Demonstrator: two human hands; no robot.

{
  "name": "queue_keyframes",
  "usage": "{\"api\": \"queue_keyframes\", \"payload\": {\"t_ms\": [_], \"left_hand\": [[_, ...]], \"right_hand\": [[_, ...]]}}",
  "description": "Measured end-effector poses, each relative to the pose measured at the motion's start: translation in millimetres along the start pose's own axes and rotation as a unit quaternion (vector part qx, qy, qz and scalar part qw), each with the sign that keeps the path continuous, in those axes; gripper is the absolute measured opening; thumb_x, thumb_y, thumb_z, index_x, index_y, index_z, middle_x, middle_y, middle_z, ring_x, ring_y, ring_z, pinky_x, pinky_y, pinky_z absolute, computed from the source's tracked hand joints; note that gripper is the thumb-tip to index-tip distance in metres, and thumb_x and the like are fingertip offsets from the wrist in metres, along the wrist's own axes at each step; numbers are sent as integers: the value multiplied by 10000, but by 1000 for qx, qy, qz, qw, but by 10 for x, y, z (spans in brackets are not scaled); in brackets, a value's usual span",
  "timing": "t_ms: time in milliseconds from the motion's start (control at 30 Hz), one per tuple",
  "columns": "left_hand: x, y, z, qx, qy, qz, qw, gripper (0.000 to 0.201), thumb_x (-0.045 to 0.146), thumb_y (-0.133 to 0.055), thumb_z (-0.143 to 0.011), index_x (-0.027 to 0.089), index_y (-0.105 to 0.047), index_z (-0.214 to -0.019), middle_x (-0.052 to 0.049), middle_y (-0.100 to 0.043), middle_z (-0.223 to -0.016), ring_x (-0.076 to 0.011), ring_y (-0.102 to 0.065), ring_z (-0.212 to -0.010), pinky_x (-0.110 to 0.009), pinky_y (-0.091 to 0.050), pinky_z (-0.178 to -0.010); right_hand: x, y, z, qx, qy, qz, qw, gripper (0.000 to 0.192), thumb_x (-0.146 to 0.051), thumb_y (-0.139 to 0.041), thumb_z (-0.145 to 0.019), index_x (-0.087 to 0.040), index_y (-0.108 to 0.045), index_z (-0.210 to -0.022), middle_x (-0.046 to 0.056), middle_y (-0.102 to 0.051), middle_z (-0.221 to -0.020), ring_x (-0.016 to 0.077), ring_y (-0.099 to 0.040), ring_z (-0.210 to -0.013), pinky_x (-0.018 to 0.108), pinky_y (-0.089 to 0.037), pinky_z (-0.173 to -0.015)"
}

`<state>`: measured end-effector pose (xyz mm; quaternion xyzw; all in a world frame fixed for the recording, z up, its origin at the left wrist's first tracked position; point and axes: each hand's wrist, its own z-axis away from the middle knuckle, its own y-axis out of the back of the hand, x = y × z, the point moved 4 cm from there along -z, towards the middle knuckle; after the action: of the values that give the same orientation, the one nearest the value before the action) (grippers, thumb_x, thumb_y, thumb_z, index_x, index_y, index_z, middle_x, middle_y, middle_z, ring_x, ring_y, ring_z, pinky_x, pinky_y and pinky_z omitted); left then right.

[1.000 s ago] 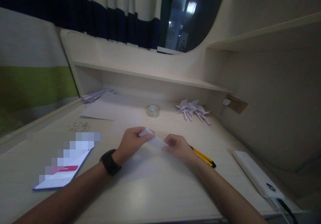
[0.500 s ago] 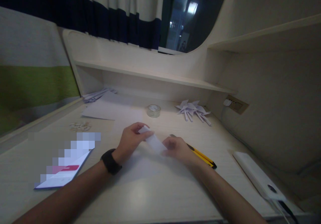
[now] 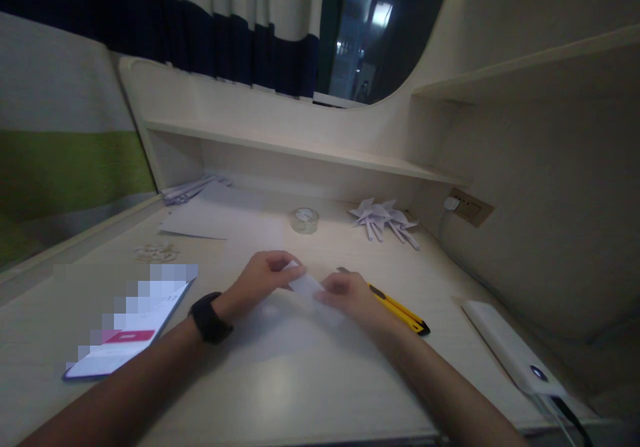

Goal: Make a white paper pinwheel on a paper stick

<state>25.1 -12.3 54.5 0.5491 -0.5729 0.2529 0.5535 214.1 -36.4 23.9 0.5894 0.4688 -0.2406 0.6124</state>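
Note:
My left hand (image 3: 260, 280) and my right hand (image 3: 350, 295) both pinch a small folded white paper strip (image 3: 305, 283) low over the pale desk (image 3: 280, 380) at its middle. The left fingers grip its far end, the right fingers its near end. A black watch (image 3: 209, 317) is on my left wrist. A larger white sheet (image 3: 285, 327) lies flat under the hands.
A yellow utility knife (image 3: 400, 308) lies just right of my right hand. A tape roll (image 3: 305, 220), folded paper shapes (image 3: 385, 219), paper sheets (image 3: 220, 219), a phone (image 3: 125, 340) at left, and a white power bank (image 3: 515, 356) at right.
The paper strip has come down closer to the desk and my hands have drawn nearer each other. The view has shifted slightly.

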Motion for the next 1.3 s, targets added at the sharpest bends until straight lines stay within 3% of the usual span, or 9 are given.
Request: {"api": "queue_keyframes", "payload": {"t_ms": [100,233,367,500,600,733,933,1167,1300], "left_hand": [[-17,32,-10,-102,-53,-110,987,158,300,-626,-772,154,-685,-760,-23,-685,-707,-137,-620,-633,-220,-469,-573],[-70,-45,43,-129,-153,-314,928,138,204,-538,-824,177,-671,-797,-18,-674,-733,-147,-610,-680,-241,-437,-628],[-188,-252,121,-149,-238,-479,831,145,125,-509,-843,171,-637,-794,-41,-638,-733,-179,-582,-680,-276,-417,-615],[-269,-339,168,-143,-273,-535,787,144,112,-495,-872,151,-624,-820,-59,-617,-765,-186,-562,-710,-291,-422,-638],[-272,-333,187,-135,-283,-528,789,151,116,-486,-892,149,-634,-883,-62,-615,-789,-187,-559,-741,-300,-425,-677],[-268,-299,144,-130,-277,-489,817,162,151,-495,-903,161,-656,-884,-59,-611,-784,-190,-557,-764,-303,-417,-698],[-296,-279,-20,-203,-262,-364,870,230,164,-461,-917,208,-682,-876,-22,-631,-792,-143,-585,-730,-241,-398,-649],[-290,-289,-63,-163,-275,-405,857,274,229,-445,-924,187,-681,-789,-45,-625,-750,-164,-569,-702,-271,-387,-633],[-325,-331,-92,-143,-249,-403,869,257,228,-451,-919,161,-661,-787,-50,-615,-766,-174,-553,-728,-280,-385,-643]], "right_hand": [[-40,65,5,33,94,193,976,95,-251,-631,-786,-169,-680,-785,19,-622,-741,135,-549,-678,235,-409,-612],[-69,-19,36,23,180,392,902,111,-128,-573,-795,-182,-662,-835,47,-607,-827,168,-538,-797,262,-397,-706],[6,-136,37,22,198,463,863,97,-122,-580,-802,-185,-652,-819,56,-608,-817,193,-531,-818,287,-397,-723],[104,-166,36,25,199,446,872,159,-152,-551,-848,-182,-652,-967,67,-631,-875,189,-559,-830,285,-422,-729],[140,-142,65,16,202,411,889,192,-174,-533,-866,-172,-633,-1031,68,-644,-905,183,-577,-850,284,-440,-757],[142,-84,139,19,217,401,890,163,-151,-505,-872,-178,-663,-900,63,-643,-869,181,-567,-839,296,-443,-769],[181,-16,168,41,205,427,880,135,-127,-561,-823,-189,-678,-851,61,-613,-823,193,-533,-806,299,-429,-696],[225,-5,83,24,174,424,888,149,-127,-551,-837,-193,-679,-878,52,-600,-832,179,-534,-815,279,-419,-704],[204,10,76,17,179,438,881,157,-104,-571,-816,-196,-674,-889,45,-613,-823,172,-534,-780,273,-415,-691]]}}
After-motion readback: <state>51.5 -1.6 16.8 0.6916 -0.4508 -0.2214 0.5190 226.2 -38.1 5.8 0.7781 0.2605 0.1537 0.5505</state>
